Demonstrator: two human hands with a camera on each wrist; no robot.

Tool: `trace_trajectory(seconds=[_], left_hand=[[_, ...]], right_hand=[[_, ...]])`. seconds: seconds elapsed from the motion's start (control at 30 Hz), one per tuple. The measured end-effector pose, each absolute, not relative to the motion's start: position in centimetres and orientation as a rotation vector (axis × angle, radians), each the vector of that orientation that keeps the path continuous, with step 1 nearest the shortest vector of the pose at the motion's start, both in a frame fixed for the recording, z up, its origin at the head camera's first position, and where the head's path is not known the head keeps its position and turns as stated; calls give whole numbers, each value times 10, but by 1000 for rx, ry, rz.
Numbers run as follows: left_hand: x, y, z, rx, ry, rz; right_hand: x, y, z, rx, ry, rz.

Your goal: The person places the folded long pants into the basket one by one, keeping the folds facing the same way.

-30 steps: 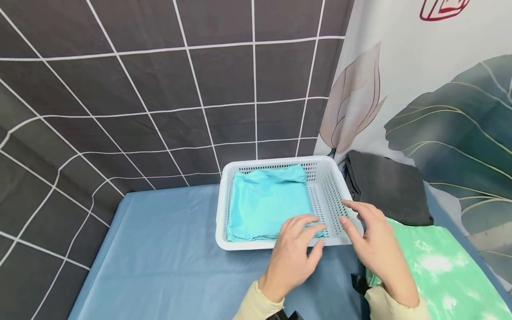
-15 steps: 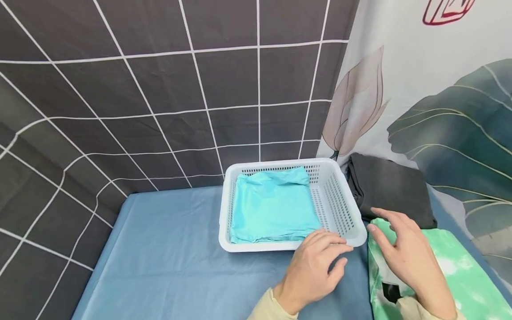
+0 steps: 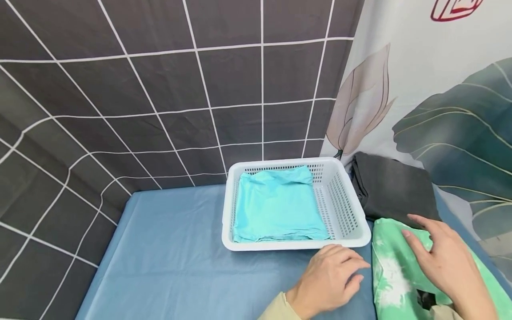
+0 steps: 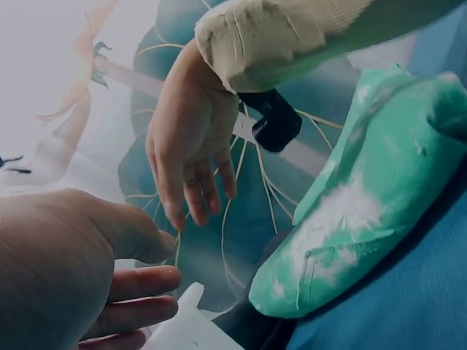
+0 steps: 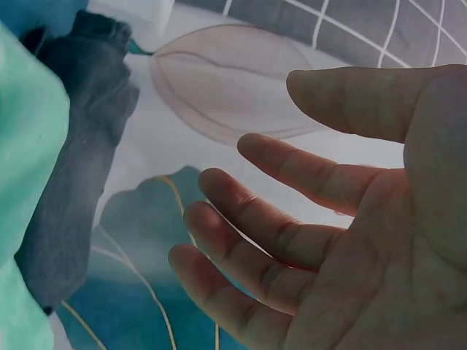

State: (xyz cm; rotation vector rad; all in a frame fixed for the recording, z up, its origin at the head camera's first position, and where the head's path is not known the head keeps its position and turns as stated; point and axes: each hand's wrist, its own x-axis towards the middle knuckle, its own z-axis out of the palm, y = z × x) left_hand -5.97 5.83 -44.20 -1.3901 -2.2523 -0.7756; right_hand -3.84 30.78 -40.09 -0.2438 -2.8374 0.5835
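A white plastic basket (image 3: pixel 296 245) stands against the back wall, with a folded turquoise garment (image 3: pixel 280 204) lying flat on its left side. My left hand (image 3: pixel 330 280), fingers relaxed and nothing in them, is just in front of the basket's front right edge. Over the green tie-dye garment (image 3: pixel 394 271) at the right hovers my right hand (image 3: pixel 448 258), thumb and fingers spread apart. The right wrist view shows that palm (image 5: pixel 379 270) bare, apart from the cloth. Behind the green garment lies a folded dark grey garment (image 3: pixel 396 186).
A blue cloth (image 3: pixel 172 258) covers the table. Behind it hangs a dark curtain with white grid lines (image 3: pixel 160 89). On the right is a white curtain with leaf prints (image 3: pixel 460 133), close beside the garments.
Both hands have moved right, away from the basket. The right hand has gone from the basket's right edge to above the green garment. The turquoise garment stays in the basket.
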Motion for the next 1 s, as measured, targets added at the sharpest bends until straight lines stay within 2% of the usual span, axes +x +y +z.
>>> trace_trajectory(seconds=[0.27, 0.57, 0.87, 1.0], left_hand=[[-54, 65, -442, -1434, -2275, -688], [-50, 73, -450, -1426, -2452, -690], [-42, 86, -459, -1428, -2619, -666], [-38, 95, -463, -1372, -2676, -628]], right_hand=[[-35, 330, -408, -379, -2933, 513], [-22, 380, -442, -627, -3070, 540], [-13, 378, -437, -738, -3111, 494], [-8, 382, -440, -909, -3163, 457]])
